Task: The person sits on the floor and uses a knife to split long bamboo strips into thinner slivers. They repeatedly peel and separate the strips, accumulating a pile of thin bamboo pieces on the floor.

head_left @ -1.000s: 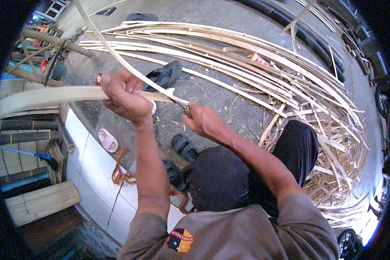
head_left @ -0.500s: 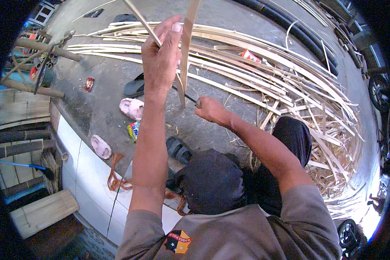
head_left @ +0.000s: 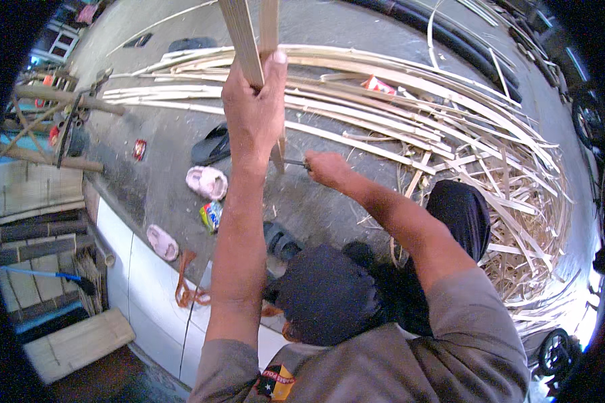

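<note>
Beyond both hands, a wide pile of bamboo strips [head_left: 410, 127] is lying across the concrete ground [head_left: 161, 181], spreading far to the right of the right hand and curling there into thin shavings. Below the hands, the person's dark trousers [head_left: 329, 295] are filling the middle, with the grey shirt [head_left: 410, 363] under them. Far to the left of the left hand, a white tiled ledge [head_left: 134, 269] is running along, and some bamboo poles [head_left: 54, 127] are resting behind it. The left hand [head_left: 252, 111] is raised high and is closing firmly around a split bamboo slat [head_left: 245, 40], which is standing upright and going out of the picture at the top; its two halves are parting above the fist. The right hand [head_left: 326, 168] is lower and just to the right of the slat, wrapping tightly around the handle of a knife [head_left: 294, 162], and the blade is reaching towards the lower end of the slat; whether it is touching I cannot tell. To the left of and below the left hand, a black sandal [head_left: 212, 144], two pink sandals [head_left: 206, 181] and a small colourful packet [head_left: 211, 215] are lying on the ground.
</note>
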`<move>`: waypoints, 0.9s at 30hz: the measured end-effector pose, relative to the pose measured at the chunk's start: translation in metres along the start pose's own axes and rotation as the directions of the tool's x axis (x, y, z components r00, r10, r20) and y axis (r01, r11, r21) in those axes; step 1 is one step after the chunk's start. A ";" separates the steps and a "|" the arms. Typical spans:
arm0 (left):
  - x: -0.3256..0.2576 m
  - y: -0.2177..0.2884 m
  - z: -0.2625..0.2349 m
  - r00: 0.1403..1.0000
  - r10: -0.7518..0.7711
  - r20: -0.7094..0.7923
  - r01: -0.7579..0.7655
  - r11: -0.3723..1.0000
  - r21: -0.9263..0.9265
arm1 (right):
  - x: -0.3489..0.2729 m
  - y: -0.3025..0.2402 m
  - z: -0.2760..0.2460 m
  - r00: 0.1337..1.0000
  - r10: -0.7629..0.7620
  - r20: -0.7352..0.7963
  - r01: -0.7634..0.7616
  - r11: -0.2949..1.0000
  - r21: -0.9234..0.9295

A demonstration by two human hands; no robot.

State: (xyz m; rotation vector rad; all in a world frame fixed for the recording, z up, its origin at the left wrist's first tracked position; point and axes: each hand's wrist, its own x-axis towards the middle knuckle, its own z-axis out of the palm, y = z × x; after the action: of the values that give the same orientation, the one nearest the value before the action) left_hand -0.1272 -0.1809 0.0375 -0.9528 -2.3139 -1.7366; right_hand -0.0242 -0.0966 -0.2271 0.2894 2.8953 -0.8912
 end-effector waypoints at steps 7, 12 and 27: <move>-0.013 0.013 0.017 0.995 -0.058 0.075 0.056 0.998 0.023 | -0.013 -0.004 0.007 0.985 0.086 0.150 -0.101 0.990 0.096; -0.012 0.017 0.030 0.998 -0.054 0.020 0.054 0.998 -0.023 | 0.003 0.007 0.000 0.997 0.010 0.074 -0.005 0.998 -0.064; -0.054 0.061 0.139 0.846 0.319 0.427 -0.291 0.948 -0.132 | -0.085 -0.024 -0.036 0.934 0.356 0.014 -0.104 0.235 0.966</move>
State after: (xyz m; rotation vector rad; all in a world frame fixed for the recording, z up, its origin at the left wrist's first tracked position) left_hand -0.0124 -0.0700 0.0169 -1.7856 -2.1758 -1.5909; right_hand 0.0522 -0.1088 -0.1719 0.9071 1.8341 -2.5791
